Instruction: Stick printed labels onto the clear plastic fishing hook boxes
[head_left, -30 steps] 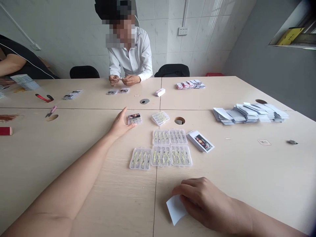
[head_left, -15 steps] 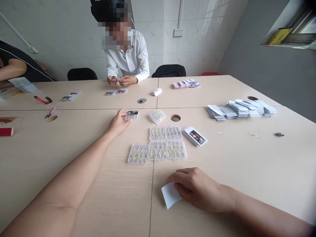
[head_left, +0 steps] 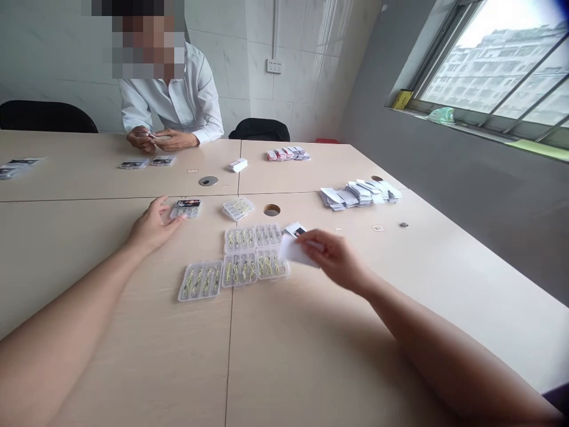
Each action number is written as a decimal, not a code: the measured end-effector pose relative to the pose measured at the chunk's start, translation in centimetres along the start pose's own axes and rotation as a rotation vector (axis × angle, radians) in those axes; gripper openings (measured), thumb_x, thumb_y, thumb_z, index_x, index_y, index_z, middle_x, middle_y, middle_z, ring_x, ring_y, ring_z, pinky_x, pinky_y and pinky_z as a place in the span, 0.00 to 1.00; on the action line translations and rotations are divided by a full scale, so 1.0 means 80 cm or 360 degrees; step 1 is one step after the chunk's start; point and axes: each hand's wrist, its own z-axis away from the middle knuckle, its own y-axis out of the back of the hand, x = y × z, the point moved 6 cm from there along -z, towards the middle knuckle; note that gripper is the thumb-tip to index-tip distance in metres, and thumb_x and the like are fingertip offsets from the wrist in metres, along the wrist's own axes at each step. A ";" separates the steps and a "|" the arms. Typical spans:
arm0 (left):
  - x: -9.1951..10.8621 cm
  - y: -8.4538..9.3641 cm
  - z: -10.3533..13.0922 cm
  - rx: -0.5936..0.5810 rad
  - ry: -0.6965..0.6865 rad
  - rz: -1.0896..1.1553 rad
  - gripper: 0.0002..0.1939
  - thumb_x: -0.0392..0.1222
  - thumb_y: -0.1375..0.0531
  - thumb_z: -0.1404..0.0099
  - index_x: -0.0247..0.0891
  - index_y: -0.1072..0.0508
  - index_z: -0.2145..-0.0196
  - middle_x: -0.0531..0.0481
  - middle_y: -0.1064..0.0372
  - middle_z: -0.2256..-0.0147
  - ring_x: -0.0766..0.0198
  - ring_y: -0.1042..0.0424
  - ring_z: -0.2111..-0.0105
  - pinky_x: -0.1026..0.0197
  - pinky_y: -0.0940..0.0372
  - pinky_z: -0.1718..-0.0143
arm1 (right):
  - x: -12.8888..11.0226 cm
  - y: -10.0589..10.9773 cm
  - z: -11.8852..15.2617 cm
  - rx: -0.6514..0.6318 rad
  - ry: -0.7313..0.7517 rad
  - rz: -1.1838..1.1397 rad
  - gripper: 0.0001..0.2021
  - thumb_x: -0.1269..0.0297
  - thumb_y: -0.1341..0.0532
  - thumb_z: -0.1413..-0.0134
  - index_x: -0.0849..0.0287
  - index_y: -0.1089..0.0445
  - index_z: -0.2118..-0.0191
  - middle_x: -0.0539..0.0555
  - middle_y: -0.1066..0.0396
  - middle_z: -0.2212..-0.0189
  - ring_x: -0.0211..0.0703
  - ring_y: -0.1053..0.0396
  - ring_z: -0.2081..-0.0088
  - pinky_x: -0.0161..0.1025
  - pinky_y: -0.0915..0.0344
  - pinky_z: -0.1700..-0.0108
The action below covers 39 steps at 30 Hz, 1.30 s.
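Note:
My left hand [head_left: 153, 226] reaches out at the left, its thumb and fingers around the near corner of a clear plastic box [head_left: 189, 212] with a black printed card on top. My right hand [head_left: 335, 258] pinches a white card [head_left: 299, 251], raised above the right edge of the laid-out boxes. Several clear plastic boxes lie in the middle, among them a front-left box [head_left: 201, 281]; each holds rows of yellow-green looped cords with dark bits. Behind them is a small pile of similar boxes [head_left: 239, 207]. A stack of printed cards [head_left: 295, 229] is partly hidden by my right hand.
Across the table a person in a white shirt [head_left: 195, 89] holds something small, with two carded boxes [head_left: 162, 161] in front. Piles of white cards [head_left: 360, 194] and red-edged cards [head_left: 288, 153] lie at the right. A round hole [head_left: 272, 210] opens in the tabletop.
My right hand has lifted the white card from the near table and carried it forward to the boxes and card stack. My left hand stays at the carded box. The view has swung right.

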 end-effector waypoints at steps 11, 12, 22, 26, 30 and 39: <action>-0.004 -0.006 -0.007 -0.0063 0.0040 -0.0008 0.26 0.48 0.38 0.30 0.39 0.35 0.37 0.39 0.36 0.39 0.46 0.32 0.42 0.36 0.35 0.42 | 0.115 0.072 -0.030 0.0518 -0.0766 -0.0023 0.16 0.59 0.38 0.33 0.60 0.31 0.45 0.56 0.27 0.52 0.44 0.25 0.58 0.45 0.24 0.57; -0.006 -0.006 -0.008 -0.0062 0.0039 0.0001 0.27 0.48 0.38 0.30 0.39 0.35 0.37 0.39 0.36 0.38 0.46 0.32 0.42 0.36 0.36 0.42 | 0.119 0.073 -0.029 0.0519 -0.0790 -0.0026 0.16 0.60 0.38 0.33 0.60 0.31 0.44 0.56 0.27 0.51 0.44 0.25 0.57 0.46 0.24 0.57; -0.016 -0.012 -0.018 -0.0010 0.0012 0.0195 0.28 0.48 0.38 0.29 0.39 0.37 0.36 0.39 0.36 0.38 0.45 0.33 0.41 0.35 0.37 0.41 | 0.148 0.078 -0.029 0.0568 -0.0829 -0.0073 0.17 0.60 0.37 0.34 0.60 0.32 0.43 0.57 0.28 0.49 0.46 0.25 0.55 0.48 0.25 0.54; -0.014 -0.010 -0.015 0.0012 -0.0001 0.0267 0.26 0.48 0.40 0.29 0.39 0.36 0.37 0.39 0.35 0.39 0.46 0.32 0.41 0.36 0.36 0.42 | 0.147 0.080 -0.028 0.0576 -0.0814 -0.0091 0.17 0.60 0.37 0.34 0.60 0.32 0.44 0.57 0.27 0.50 0.46 0.25 0.55 0.48 0.25 0.54; -0.013 -0.006 -0.012 0.0036 -0.0007 0.0318 0.25 0.48 0.40 0.28 0.39 0.35 0.37 0.39 0.35 0.39 0.46 0.32 0.41 0.36 0.35 0.42 | 0.149 0.083 -0.027 0.0591 -0.0814 -0.0123 0.17 0.60 0.37 0.34 0.60 0.32 0.43 0.57 0.28 0.49 0.47 0.25 0.54 0.49 0.25 0.54; -0.018 -0.008 -0.017 0.0064 -0.0020 0.0359 0.24 0.47 0.40 0.28 0.38 0.34 0.38 0.39 0.35 0.39 0.46 0.32 0.42 0.37 0.35 0.42 | 0.168 0.102 -0.030 0.0815 -0.0730 -0.0052 0.17 0.59 0.38 0.33 0.59 0.32 0.43 0.58 0.28 0.47 0.47 0.25 0.53 0.49 0.25 0.53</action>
